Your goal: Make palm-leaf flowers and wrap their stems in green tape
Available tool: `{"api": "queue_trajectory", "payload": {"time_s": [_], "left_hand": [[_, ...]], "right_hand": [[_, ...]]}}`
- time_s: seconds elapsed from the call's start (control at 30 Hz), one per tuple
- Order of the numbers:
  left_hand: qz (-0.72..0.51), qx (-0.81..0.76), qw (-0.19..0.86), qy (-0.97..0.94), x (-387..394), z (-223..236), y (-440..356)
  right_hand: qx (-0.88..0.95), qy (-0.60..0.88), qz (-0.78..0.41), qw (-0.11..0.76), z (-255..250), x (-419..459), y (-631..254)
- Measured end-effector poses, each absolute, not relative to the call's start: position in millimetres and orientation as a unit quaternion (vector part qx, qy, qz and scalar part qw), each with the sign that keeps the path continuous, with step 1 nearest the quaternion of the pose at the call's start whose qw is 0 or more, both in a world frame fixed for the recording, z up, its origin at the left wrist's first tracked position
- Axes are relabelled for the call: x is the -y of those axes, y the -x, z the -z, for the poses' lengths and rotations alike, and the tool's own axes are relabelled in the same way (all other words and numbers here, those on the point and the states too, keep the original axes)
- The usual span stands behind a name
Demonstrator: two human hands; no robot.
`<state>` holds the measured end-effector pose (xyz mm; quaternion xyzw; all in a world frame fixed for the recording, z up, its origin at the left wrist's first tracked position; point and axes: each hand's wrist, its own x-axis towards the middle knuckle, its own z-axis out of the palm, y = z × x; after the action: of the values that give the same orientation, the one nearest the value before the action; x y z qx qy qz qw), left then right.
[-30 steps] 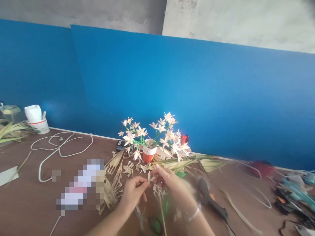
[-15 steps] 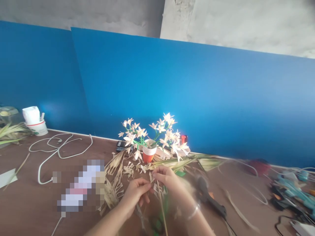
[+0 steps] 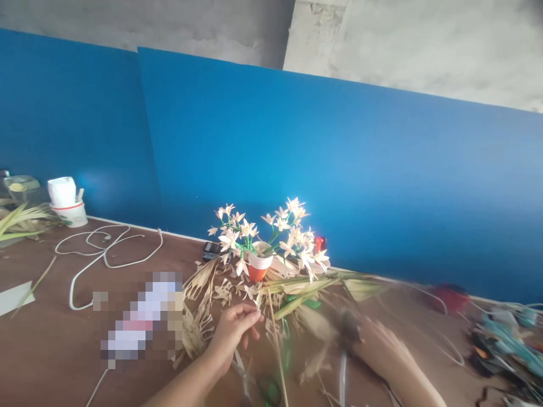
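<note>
Pinched between thumb and fingers of my left hand (image 3: 237,328) is a small pale petal piece (image 3: 257,303), held in front of the flower pot. My right hand (image 3: 382,347) is blurred over a black corded tool (image 3: 350,327) that looks like a glue gun; whether its fingers grip the tool is unclear. A long thin straw-coloured stalk (image 3: 278,353) stands out between the hands. Behind them, pale handmade flowers (image 3: 297,237) on green stems rise from a white-and-orange cup (image 3: 258,268). Scissors (image 3: 242,373) lie partly hidden beside my left wrist.
Dried husk leaves (image 3: 193,333) and scraps are strewn around the cup. White cable (image 3: 106,254) loops across the left of the brown table, near a white tub (image 3: 70,213). Teal and black clutter (image 3: 504,345) lies at the right. A blue panel (image 3: 254,141) stands behind.
My right hand has left the petal piece and moved right to the black tool. My left hand stays in place, still pinching the piece. The view has shifted slightly.
</note>
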<state>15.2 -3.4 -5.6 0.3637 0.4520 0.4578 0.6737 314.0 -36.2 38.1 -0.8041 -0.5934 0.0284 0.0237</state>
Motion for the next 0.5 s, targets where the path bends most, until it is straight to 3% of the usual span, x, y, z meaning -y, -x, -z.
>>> {"api": "queue_trajectory", "payload": {"time_s": [0.1,0.27,0.4,0.5], "left_hand": [[-0.468,-0.424,0.684,-0.364,2.4,6.2,-14.9],[-0.466,-0.408,0.712,-0.331,5.8,2.5,-12.8],[-0.470,-0.407,0.724,-0.300,6.6,0.5,-11.7],[-0.470,-0.417,0.721,-0.291,6.0,0.3,-12.4]], "right_hand": [[0.570,0.820,0.001,-0.040,-18.6,54.3,-317.2],[0.568,0.822,-0.026,-0.006,-5.0,58.5,-317.2],[0.561,0.824,-0.012,0.076,-13.6,57.0,-330.8],[0.565,0.795,-0.050,0.216,-22.4,54.8,-321.9]]}}
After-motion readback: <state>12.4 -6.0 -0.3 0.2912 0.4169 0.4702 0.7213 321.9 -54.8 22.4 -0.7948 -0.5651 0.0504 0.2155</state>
